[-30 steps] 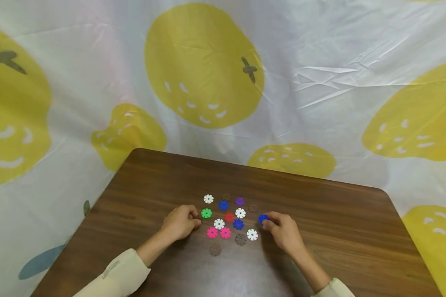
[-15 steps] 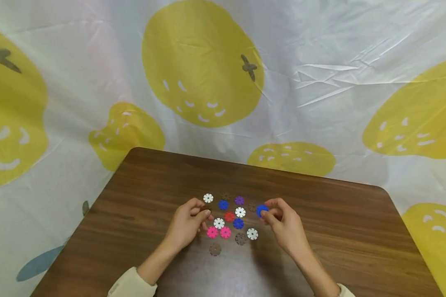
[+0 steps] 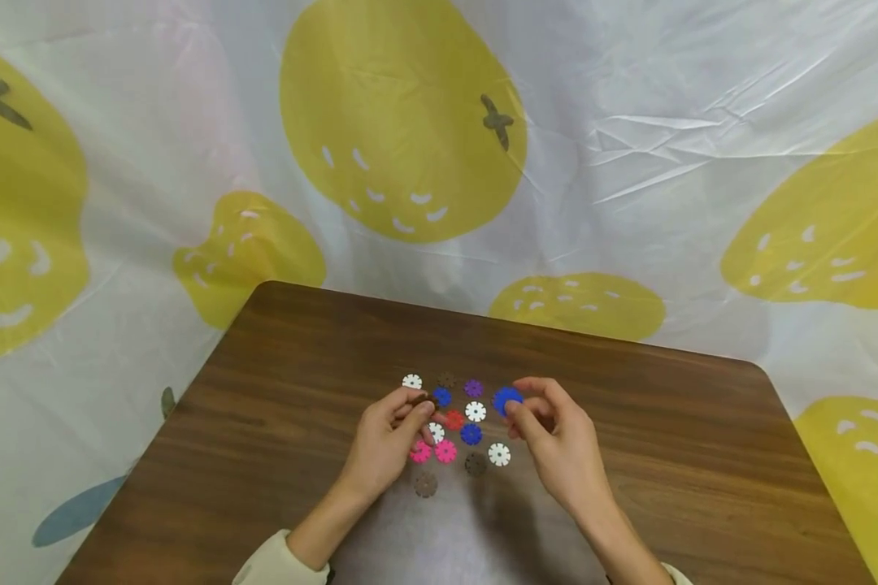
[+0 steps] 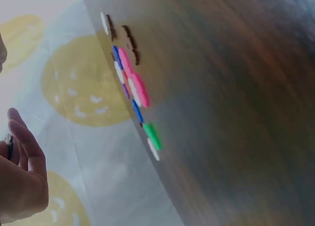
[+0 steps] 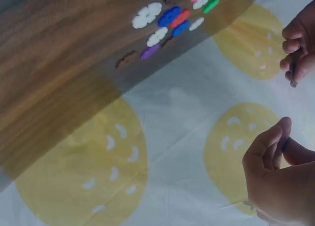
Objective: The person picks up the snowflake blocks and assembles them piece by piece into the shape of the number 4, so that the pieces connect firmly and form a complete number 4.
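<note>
My left hand (image 3: 382, 445) pinches a brown notched disc (image 3: 426, 399) between thumb and fingers, raised over the left side of the loose discs. That disc shows nearly edge-on in the right wrist view, a dark brown disc (image 5: 294, 71). To the right, my right hand (image 3: 567, 455) holds a blue notched disc (image 3: 506, 400) by its edge, its flat face towards the head camera. A gap separates the two held discs. Hidden behind my left hand in the head view, a green disc (image 4: 152, 136) appears in the left wrist view.
Loose notched discs lie flat on the brown wooden table (image 3: 666, 455) between and below the hands, among them a red disc (image 3: 454, 420), a purple disc (image 3: 473, 388) and a pink disc (image 3: 445, 452). A fruit-print curtain (image 3: 410, 268) hangs behind the table.
My left hand has lifted the brown disc from the table and brought it rightward over the others. My right hand has raised the blue disc and shifted slightly left, so the hands are closer.
</note>
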